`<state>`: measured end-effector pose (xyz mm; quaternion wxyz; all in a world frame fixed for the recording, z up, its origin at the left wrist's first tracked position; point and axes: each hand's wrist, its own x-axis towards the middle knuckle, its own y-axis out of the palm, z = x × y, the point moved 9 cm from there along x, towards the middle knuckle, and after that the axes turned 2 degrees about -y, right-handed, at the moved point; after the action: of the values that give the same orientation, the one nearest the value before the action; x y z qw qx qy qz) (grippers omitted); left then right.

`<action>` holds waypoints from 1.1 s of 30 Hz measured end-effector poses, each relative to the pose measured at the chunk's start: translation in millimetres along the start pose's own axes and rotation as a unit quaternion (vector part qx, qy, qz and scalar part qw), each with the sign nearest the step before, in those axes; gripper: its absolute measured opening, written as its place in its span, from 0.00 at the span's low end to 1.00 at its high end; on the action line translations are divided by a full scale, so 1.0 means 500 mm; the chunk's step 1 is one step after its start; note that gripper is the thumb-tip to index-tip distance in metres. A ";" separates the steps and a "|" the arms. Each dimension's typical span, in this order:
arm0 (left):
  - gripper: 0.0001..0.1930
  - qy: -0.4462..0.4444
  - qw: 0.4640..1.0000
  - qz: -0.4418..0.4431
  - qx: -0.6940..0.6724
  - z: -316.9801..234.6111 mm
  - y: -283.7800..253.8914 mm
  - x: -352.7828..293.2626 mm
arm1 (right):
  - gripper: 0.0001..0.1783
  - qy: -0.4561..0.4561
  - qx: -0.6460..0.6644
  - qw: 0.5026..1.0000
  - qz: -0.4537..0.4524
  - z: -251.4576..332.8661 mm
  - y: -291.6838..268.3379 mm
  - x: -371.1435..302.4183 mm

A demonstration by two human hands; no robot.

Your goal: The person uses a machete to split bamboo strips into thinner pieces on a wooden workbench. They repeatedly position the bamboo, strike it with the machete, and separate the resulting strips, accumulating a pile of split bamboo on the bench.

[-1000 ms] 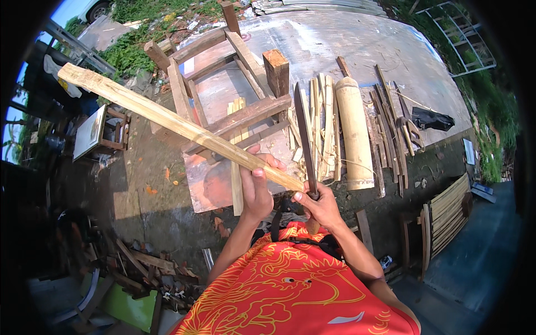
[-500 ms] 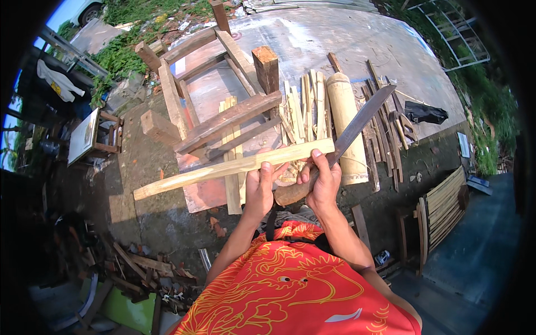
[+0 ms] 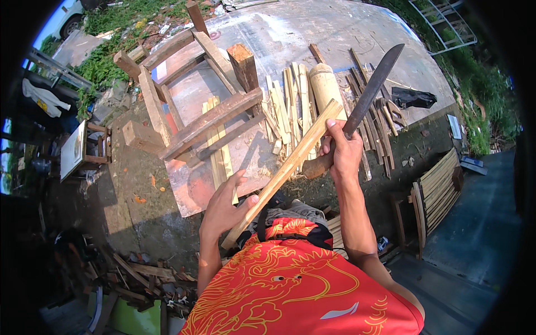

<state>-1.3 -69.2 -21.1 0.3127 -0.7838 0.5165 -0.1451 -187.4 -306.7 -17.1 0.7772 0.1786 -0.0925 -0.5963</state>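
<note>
Here we are over a cluttered yard: the left hand is curled loosely around the lower end of a long bamboo strip, thumb pressed on top, fingers partly opened rather than clamped, while the strip slants up and to the right, its far tip by the right hand's fingers. The right hand is wrapped tight around the wooden handle of a long machete, blade tilted up and away toward the concrete slab. The risk I see is plain: that blade sits just beside the strip's upper end and the right hand's own fingers touch the strip, so a glancing stroke could skid down the smooth bamboo toward the left hand. The left grip looks light, so in my judgement the strip could twist or kick free under a hit. The strip is held in the air, above the knees, not braced on the wooden frame or any worktop, which makes a slip likelier. Underfoot, 1 thick bamboo tube and a heap of split slats lie close by, easy to trip on or roll over.
</note>
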 end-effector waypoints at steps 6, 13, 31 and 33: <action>0.17 -0.125 0.965 0.169 -0.154 0.057 0.146 -0.036 | 0.11 0.012 -0.008 1.000 -0.023 0.001 0.003 0.014; 0.23 -0.169 0.933 0.096 -0.302 0.056 0.142 -0.032 | 0.32 -0.051 -0.111 0.991 0.048 0.008 0.008 0.005; 0.22 -0.147 0.947 0.027 -0.283 0.029 0.099 0.005 | 0.28 -0.336 -0.551 0.708 0.287 -0.026 0.121 -0.194; 0.21 -0.139 0.942 0.020 -0.304 0.022 0.098 0.008 | 0.28 -0.340 -0.538 0.713 0.294 -0.026 0.123 -0.192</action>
<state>-28.9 -82.3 -61.4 0.1312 -0.8435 0.5029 0.1356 -154.0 -198.3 1.3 0.7940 -0.5209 -0.0614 -0.3073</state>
